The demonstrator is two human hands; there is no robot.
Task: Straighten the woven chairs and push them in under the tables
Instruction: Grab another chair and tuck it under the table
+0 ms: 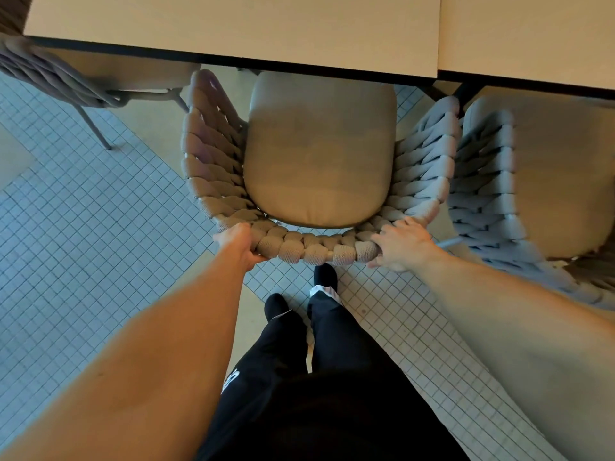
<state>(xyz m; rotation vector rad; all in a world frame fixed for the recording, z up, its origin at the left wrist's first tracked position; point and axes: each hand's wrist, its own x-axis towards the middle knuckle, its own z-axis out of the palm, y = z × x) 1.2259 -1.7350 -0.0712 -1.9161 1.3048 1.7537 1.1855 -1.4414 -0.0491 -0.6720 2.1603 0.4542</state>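
Observation:
A woven chair [213,161] with a thick grey rope backrest and a tan seat cushion [319,151] stands straight in front of me. The cushion's front slips under the near edge of a beige table [233,24]. My left hand [241,242] grips the left end of the backrest's top rim. At the right end of the same rim, my right hand [401,242] is closed over the rope. Both arms are stretched forward.
A second woven chair [486,181] stands close on the right under a neighbouring table [525,34], nearly touching the first. Another chair [50,74] sits at the upper left. My legs and black shoes [324,272] are just behind the chair on tiled floor.

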